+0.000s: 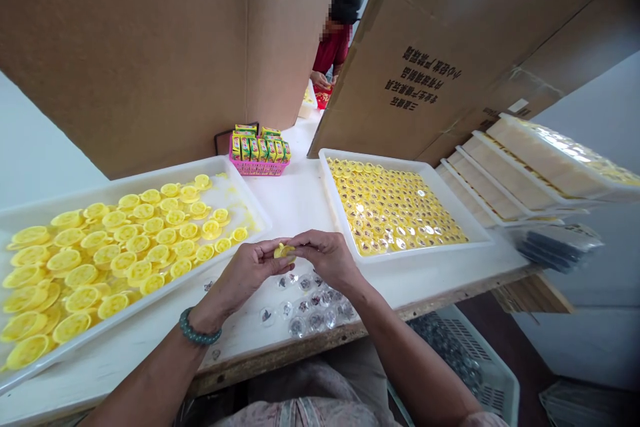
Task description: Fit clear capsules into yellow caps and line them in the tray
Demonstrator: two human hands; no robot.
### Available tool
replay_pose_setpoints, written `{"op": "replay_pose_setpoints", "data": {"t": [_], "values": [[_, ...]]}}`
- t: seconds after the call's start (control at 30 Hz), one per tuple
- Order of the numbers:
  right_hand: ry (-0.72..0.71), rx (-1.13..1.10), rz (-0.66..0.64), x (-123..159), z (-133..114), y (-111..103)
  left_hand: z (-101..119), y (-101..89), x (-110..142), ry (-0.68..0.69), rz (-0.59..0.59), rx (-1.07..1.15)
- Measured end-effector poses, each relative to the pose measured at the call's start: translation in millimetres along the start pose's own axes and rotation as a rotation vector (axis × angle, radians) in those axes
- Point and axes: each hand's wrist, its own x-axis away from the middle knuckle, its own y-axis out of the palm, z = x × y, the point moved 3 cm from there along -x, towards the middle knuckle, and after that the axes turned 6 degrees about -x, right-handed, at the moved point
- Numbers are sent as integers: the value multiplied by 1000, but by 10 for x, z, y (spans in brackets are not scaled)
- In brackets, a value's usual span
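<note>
Between my two hands, above the white table, is a small yellow plastic piece (283, 251). My left hand (253, 268) pinches it from the left, and my right hand (325, 255) grips it from the right with thumb and forefinger. Just below the hands lie several clear round plastic pieces with dark centres (316, 300) on the tabletop. Left of my left hand, a long white tray (127, 180) bears many loose yellow round pieces (135, 243). Right of my right hand, another white tray (350, 240) is packed with rows of yellow pieces with shiny tops (400, 207).
A pink basket (257, 167) with small yellow-green boxes stands at the back. Cardboard panels (175, 47) wall the table's far side, with a person in red (333, 47) visible through the gap. Stacked trays (525, 163) stand right. Below the table edge is a pale crate (500, 373).
</note>
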Motion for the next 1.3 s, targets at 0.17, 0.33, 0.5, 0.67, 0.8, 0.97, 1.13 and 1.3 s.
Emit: {"op": "replay_pose_setpoints", "data": {"t": [0.17,0.33,0.5,0.67,0.8,0.97,1.13,1.3], "values": [[-104,114,-143,-34,-114,-38,-6,33,11,-45,-72,1],[-201,249,-216,-5,-242,-89,-24,-2,-1,-78,-30,74],[-295,397,-112,199,-222,-8,-9,-15,-18,-43,51,71],[-379,655,105,334,-133,219,-38,10,-33,14,65,20],[-387,726,167,360,-92,310,-77,-7,-33,37,106,-28],[-433,614,196,379,-33,349,-90,-24,-9,70,146,-100],[-363,373,147,338,19,238,-76,-15,-11,64,164,-56],[-87,46,5,198,45,28,-80,-22,-63,47,164,-82]]}}
